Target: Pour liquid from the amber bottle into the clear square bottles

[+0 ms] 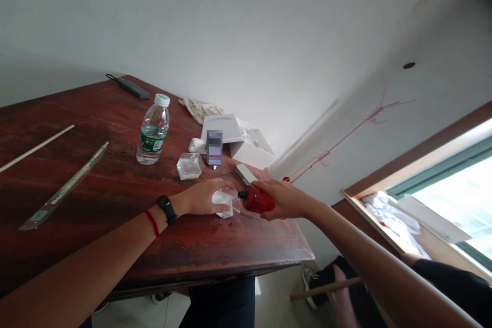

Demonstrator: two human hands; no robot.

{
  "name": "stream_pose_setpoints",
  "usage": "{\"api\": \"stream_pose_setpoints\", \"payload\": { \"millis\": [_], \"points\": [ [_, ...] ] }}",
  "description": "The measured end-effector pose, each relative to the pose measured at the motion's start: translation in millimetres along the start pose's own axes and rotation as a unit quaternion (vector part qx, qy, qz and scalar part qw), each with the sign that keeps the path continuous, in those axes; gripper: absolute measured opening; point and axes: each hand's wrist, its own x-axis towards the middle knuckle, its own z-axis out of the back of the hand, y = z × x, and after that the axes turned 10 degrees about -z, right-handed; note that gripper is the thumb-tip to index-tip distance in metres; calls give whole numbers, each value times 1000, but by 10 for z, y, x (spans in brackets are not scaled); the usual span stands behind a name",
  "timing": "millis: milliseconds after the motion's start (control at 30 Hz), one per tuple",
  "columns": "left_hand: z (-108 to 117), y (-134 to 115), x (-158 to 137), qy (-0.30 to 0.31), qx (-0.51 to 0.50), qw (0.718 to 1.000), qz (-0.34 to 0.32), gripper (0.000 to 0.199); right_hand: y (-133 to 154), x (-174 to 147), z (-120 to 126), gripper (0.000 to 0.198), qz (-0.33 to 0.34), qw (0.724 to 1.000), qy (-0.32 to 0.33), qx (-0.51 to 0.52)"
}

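Note:
My left hand (205,197) is closed around a small clear container (229,204) on the wooden table (154,230); something white shows inside it. In my right hand (282,199) is a red bottle (258,200) with a black neck, tipped sideways. Its neck points left, over the rim of the clear container. Whether anything flows from it I cannot tell. A second clear, many-sided container (190,166) stands just behind my left hand. Behind my right hand lies a pale flat block (246,174).
A water bottle (152,130) stands at centre left. A phone (214,147) leans near an open white box (251,146). Chopsticks in a wrapper (69,184) and a bare stick (36,148) lie left. A grey device (132,88) and a cloth (200,108) are at the back.

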Motion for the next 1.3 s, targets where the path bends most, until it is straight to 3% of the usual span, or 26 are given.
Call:
{"api": "stream_pose_setpoints", "payload": {
  "millis": [1300],
  "points": [
    [-8,31,-5,7,-3,1000,0,53,43,-3,32,83,-19,1000,4,-1]
  ]
}}
